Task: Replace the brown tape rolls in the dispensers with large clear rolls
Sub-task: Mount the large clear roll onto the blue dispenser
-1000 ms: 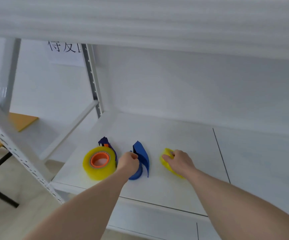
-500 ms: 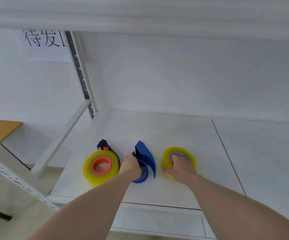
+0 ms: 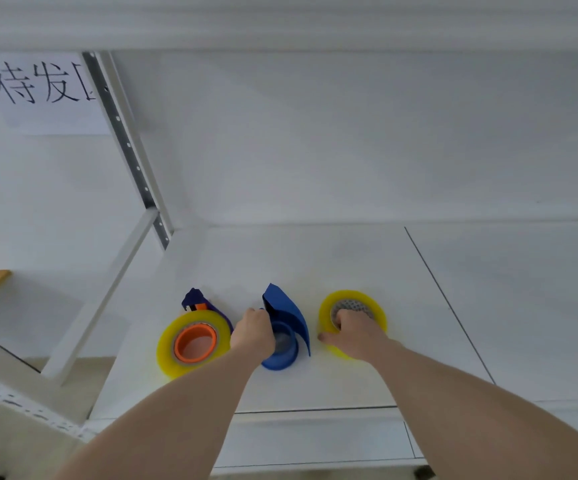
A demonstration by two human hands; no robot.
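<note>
head view: loaded dispenser (image 3: 196, 336) left of both hands (image 3: 253, 330).

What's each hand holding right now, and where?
Left hand grips the empty blue dispenser at its hub; right hand grips the loose tape roll, fingers inside its core.

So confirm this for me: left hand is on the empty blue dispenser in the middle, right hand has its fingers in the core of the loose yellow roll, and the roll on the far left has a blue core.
One detail is wrong. In the head view the far-left roll has an orange core, not blue. The rest stands: the left hand grips the empty blue dispenser, and the right hand has fingers in the core of the loose yellow roll.
</note>
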